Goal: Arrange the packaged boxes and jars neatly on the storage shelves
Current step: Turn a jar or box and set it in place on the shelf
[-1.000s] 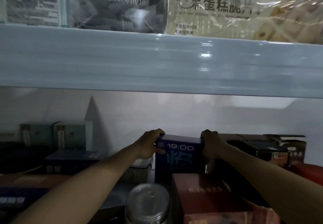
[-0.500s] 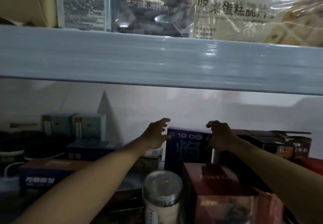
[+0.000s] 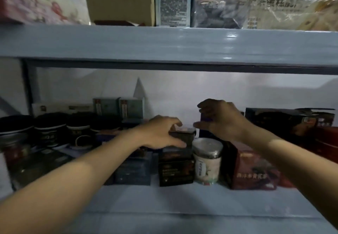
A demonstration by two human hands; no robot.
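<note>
My left hand [image 3: 161, 133] reaches over a small dark box [image 3: 184, 136] on top of a stack in the middle of the lower shelf [image 3: 164, 200]. Its fingers lie over the box's top and its thumb across the front. To the right, my right hand [image 3: 221, 120] hovers with loosely spread fingers and holds nothing. It is in front of the upright blue box [image 3: 205, 119], which it mostly hides. A clear jar with a white label [image 3: 206, 160] stands below the hands, beside a dark box [image 3: 175, 173] and a red box [image 3: 254, 171].
Black-lidded jars [image 3: 49, 127] line the left of the lower shelf, with teal boxes [image 3: 118, 107] behind them. Dark open boxes [image 3: 285, 120] crowd the right. The upper shelf [image 3: 164, 41] carries a cardboard box [image 3: 118, 5] and a snack bag [image 3: 292, 5].
Both hands let go of the blue box and drew back from it. My left hand dropped onto the small dark box. The view pulled back and shows more of both shelves.
</note>
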